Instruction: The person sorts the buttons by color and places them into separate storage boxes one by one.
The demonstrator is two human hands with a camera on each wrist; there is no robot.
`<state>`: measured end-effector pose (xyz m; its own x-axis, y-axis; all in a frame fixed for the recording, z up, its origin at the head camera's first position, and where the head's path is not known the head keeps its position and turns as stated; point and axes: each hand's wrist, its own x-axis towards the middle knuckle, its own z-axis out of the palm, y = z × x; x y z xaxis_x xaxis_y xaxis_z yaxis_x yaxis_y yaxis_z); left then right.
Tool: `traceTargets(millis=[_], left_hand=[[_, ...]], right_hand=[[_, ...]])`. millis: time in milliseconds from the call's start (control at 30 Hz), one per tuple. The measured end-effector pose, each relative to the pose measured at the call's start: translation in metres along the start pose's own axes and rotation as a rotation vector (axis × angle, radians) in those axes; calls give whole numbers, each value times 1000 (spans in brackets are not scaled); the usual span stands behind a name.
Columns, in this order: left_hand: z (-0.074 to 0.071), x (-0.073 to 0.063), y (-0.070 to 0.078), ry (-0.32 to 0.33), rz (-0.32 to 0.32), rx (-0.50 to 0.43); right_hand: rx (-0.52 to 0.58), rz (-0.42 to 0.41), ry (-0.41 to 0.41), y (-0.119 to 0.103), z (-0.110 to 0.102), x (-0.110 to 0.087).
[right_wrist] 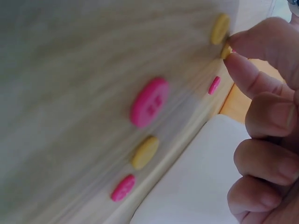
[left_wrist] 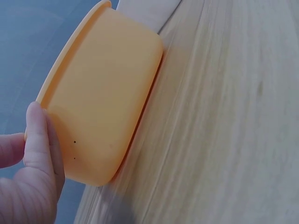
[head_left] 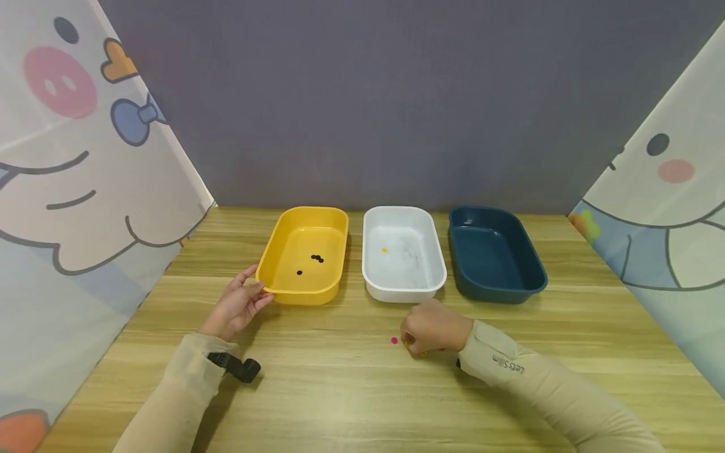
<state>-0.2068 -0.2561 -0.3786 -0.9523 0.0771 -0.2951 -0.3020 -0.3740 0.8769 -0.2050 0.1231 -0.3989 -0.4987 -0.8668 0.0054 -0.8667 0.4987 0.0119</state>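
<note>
My left hand (head_left: 236,306) holds the near left corner of a yellow tray (head_left: 300,298), its thumb at the rim and fingers against the outer wall in the left wrist view. Several black buttons (head_left: 299,272) lie inside that tray. In front of the white tray (head_left: 404,294), my right hand (head_left: 433,327) is down at the tabletop. Its thumb and index finger pinch a small yellow button (right_wrist: 226,51), seen in the right wrist view. Around it lie another yellow button (right_wrist: 220,29), a large pink button (right_wrist: 149,102), a third yellow button (right_wrist: 145,152) and smaller pink ones (right_wrist: 123,187).
One yellow button (head_left: 384,250) lies in the white tray. A dark blue tray (head_left: 498,294) stands to its right. Behind the wooden table (head_left: 317,390) rises a grey panel (head_left: 362,107), with cartoon-printed sheets (head_left: 96,189) at both sides.
</note>
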Motion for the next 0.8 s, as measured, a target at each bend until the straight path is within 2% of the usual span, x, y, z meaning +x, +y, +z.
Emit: traceTargets(millis=[300,533,800], left_hand=[[-1,1,-1,-1,5,6],[-1,0,-2,-3,13,22],[2,-1,0,0,11,36]], right_hand=[[-20,-25,58,2,-1,0],[-123,-121,301,7,-10,1],[-152,-137,397,14,-29,1]])
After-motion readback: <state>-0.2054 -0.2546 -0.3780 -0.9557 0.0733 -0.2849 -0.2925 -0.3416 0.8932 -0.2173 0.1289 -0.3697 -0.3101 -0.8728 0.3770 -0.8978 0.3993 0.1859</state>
